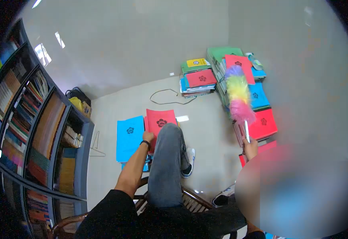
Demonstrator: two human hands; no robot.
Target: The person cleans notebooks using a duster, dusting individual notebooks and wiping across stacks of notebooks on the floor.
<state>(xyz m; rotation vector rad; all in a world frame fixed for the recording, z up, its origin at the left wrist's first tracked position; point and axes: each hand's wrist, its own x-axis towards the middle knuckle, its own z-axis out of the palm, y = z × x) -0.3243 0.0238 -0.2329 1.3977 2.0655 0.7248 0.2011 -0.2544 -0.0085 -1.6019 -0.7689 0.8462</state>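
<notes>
My left hand (148,137), with a dark band at the wrist, is closed on the left edge of a red folder (160,118) bearing a dark flower emblem. Just left of it lies a blue folder (130,139) with the same emblem, on top of others on the floor. My right hand (251,148) grips the white handle of a fluffy duster (238,93) coloured purple, yellow and pink. The duster's head overlaps the tall stacks of folders (230,51) in this view. My raised knee (166,159) hides the lower part of the red folder.
A smaller stack of folders (200,79) stands by the wall, near a loop of cord (170,102) on the floor. Bookshelves (82,159) line the left side, with a wire hanger (97,147) beside them. A wooden chair (196,198) is under me. A blurred patch covers the lower right.
</notes>
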